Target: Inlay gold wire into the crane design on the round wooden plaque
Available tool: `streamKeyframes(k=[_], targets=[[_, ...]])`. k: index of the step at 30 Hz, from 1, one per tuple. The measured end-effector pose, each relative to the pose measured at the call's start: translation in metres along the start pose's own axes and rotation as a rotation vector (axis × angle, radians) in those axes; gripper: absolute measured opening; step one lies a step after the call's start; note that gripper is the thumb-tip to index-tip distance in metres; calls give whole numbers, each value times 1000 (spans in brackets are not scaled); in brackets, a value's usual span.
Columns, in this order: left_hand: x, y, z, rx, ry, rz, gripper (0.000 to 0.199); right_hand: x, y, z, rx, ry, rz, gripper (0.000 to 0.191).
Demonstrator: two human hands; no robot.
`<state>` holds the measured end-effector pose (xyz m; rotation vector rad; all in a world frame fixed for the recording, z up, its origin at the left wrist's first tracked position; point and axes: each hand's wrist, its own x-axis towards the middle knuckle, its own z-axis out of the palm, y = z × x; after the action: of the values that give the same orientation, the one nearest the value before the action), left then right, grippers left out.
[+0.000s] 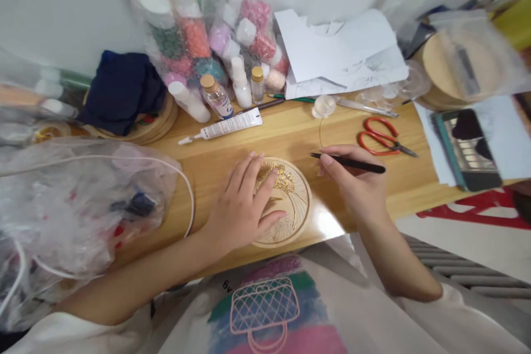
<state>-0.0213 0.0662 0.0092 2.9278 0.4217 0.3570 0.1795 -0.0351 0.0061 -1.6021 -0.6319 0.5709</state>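
Observation:
A round wooden disc with gold beading and carved lines lies near the table's front edge. My left hand rests flat over its left side, fingers spread, hiding part of the pattern. To the right of the disc, my right hand grips black tweezers between thumb and fingers, their tips pointing left and apart from the disc. A thin curved wire runs down from a small clear spool toward the right hand; whether it touches the hand is unclear.
Red-handled scissors and a phone lie to the right. Behind are a white glue tube, small bottles, bagged jars and papers. Plastic bags and a white cable occupy the left.

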Motion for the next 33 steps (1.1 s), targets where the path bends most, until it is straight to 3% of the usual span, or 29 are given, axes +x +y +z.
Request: streamKeyframes(k=[5,10,20,33], targets=[[1,-6,10,-114,27,-18,55,5,-17,13,-71,-106,-57,17],[-2,-7,13,-154,7,-32,57,3,-9,28,-141,-176,-99,17],[1,-6,11,-161,-25,-39,57,1,-9,19,-280,-312,-94,10],[4,-6,8,-119,-34,-28,54,1,-8,20,-370,-380,-229,7]])
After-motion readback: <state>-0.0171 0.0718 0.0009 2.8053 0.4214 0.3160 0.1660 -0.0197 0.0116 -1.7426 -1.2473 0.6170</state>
